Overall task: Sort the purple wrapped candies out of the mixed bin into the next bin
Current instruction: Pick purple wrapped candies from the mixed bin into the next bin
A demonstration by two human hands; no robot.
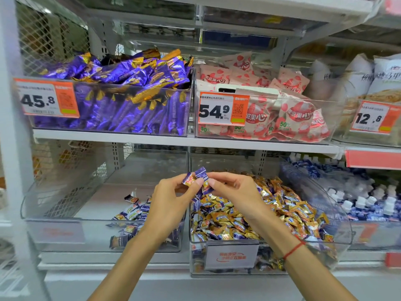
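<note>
Two hands meet just above the mixed bin (238,242), the clear box full of gold and purple candies on the lower shelf. The left hand (173,198) pinches small purple candies (196,178) between its thumb and fingers. The right hand (234,192) pinches the same little bunch from the other side, so the fingertips of both hands nearly touch. The bunch is in the air over the left back corner of the mixed bin, right above the wall it shares with the next bin (65,222).

The next bin sits just left of the mixed bin. It holds a small pile of purple candies (134,216) on its right side, close to the mixed bin. One candy (131,199) lies a little apart, behind that pile.

A red string (294,249) goes around the right wrist, in front of the mixed bin.

On the shelf above the mixed bin stands a box of pink and white packets (290,118) with a price tag (223,109) reading 54.9. Left of that, above the next bin, is a box of long purple bars (134,101). Right of the mixed bin are blue and white bottles (358,198).
</note>
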